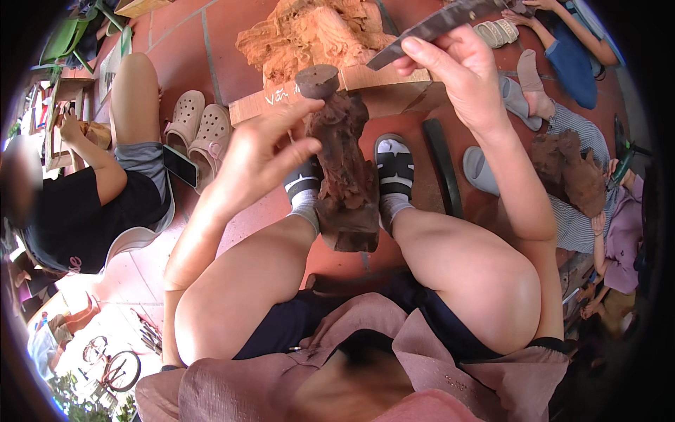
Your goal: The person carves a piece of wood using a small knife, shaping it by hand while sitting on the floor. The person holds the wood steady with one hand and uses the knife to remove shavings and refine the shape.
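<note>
A dark brown carved wooden figure (339, 162) stands upright between my feet, a round dark disc (317, 81) at its top and a blocky base nearest me. My left hand (264, 151) is beside its upper part, index fingertip just under the disc and thumb apart from it. The hand looks open, its other fingers partly hidden. Up and to the right, my right hand (460, 74) pinches a dark, flat, speckled strip (443, 27) between thumb and fingers. The strip slants above the floor, with one angled end toward the carving. I cannot tell its material.
Beyond the figure, a large orange-brown carving (309, 39) sits by a pale wooden board (281, 98). Beige clogs (185, 121) and a phone (181, 166) lie left. A dark bar (443, 169) is right of my foot. People sit on both sides; one holds a brown carving (569, 169).
</note>
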### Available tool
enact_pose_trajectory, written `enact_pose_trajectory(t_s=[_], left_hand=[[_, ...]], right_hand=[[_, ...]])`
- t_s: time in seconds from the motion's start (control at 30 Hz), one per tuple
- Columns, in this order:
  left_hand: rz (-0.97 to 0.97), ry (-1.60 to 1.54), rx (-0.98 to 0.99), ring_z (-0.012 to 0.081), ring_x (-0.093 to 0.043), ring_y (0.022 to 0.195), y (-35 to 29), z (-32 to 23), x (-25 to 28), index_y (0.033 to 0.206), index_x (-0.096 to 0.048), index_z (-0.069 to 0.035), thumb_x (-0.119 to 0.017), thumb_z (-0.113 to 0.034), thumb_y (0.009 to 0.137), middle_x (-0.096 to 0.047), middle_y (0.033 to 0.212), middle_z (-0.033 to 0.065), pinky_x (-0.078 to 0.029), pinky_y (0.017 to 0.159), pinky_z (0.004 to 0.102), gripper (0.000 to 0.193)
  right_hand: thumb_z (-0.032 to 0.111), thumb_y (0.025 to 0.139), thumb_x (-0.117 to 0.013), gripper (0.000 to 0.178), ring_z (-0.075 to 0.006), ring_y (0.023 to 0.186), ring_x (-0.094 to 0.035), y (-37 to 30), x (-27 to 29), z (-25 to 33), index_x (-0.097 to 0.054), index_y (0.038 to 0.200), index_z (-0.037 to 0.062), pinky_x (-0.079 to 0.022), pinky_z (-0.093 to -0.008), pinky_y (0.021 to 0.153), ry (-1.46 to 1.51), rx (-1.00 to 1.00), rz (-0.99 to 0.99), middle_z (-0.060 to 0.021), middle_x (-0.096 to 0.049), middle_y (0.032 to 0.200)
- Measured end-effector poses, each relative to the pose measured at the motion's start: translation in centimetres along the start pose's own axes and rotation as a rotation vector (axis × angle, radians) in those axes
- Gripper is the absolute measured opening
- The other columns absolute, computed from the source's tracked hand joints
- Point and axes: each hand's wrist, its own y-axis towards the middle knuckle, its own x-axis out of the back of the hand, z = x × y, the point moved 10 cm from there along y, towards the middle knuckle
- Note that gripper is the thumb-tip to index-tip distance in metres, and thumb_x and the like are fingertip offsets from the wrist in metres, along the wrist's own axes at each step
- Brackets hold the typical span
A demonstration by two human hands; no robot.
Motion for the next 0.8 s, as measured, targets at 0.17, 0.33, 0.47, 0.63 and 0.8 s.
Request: enact_pose_trajectory(t_s=[0.17, 0.33, 0.47, 0.63, 0.8], left_hand=[[0.239, -0.261, 0.107, 0.0086, -0.049, 0.068, -1.4, 0.6, -2.7, 0.11, -0.063, 0.0, -0.067, -0.008, 0.084, -0.055, 0.073, 0.0027, -0.041, 0.059, 0.0243, 0.028], [0.29, -0.271, 0.165, 0.0079, -0.048, 0.066, -1.8, 1.4, -4.5, 0.081, -0.063, 0.001, -0.067, -0.012, 0.085, -0.057, 0.073, 0.0014, -0.039, 0.058, 0.0248, 0.014], [0.158, -0.141, 0.307, 0.0053, -0.044, 0.064, -2.0, 5.3, -4.2, 0.077, -0.062, 0.0, -0.071, -0.014, 0.083, -0.052, 0.069, -0.0008, -0.036, 0.056, 0.0236, 0.018], [0.099, -0.073, 0.269, 0.006, -0.046, 0.064, -2.3, 5.7, -4.5, 0.078, -0.064, 0.0, -0.071, -0.013, 0.082, -0.054, 0.072, 0.0003, -0.038, 0.057, 0.0235, 0.015], [0.107, -0.049, 0.288, 0.0077, -0.05, 0.065, -2.5, 5.8, -5.2, 0.081, -0.065, 0.0, -0.071, -0.012, 0.082, -0.057, 0.074, 0.0023, -0.041, 0.058, 0.0238, 0.014]], right_hand=[[0.005, 0.079, -0.067, 0.014, -0.0055, 0.062, -0.056, -3.4, 0.8, -2.3, -0.056, 0.088, 0.0027, -0.046, -0.0222, 0.054, 0.139, -0.076, -0.182, -0.0041, -0.059, 0.066], [0.004, 0.081, -0.065, 0.017, -0.0033, 0.06, -0.051, -5.9, -0.2, -5.0, -0.054, 0.093, 0.0042, -0.041, -0.0184, 0.052, 0.114, -0.184, -0.163, 0.0007, -0.057, 0.073], [0.005, 0.078, -0.073, 0.017, -0.0025, 0.068, -0.058, -6.3, -2.2, -3.4, -0.057, 0.085, 0.0039, -0.047, -0.0195, 0.055, -0.096, -0.02, -0.136, -0.0005, -0.063, 0.075], [0.004, 0.068, -0.081, 0.026, -0.0134, 0.062, -0.062, -6.7, -4.6, -0.2, -0.062, 0.086, 0.0028, -0.05, -0.0249, 0.052, -0.453, 0.499, -0.064, -0.0063, -0.062, 0.074], [0.006, 0.072, -0.069, 0.016, -0.021, 0.066, -0.061, -6.2, -6.2, 1.1, -0.065, 0.088, 0.0038, -0.051, -0.0293, 0.058, -0.45, 0.597, -0.003, -0.0053, -0.058, 0.076]])
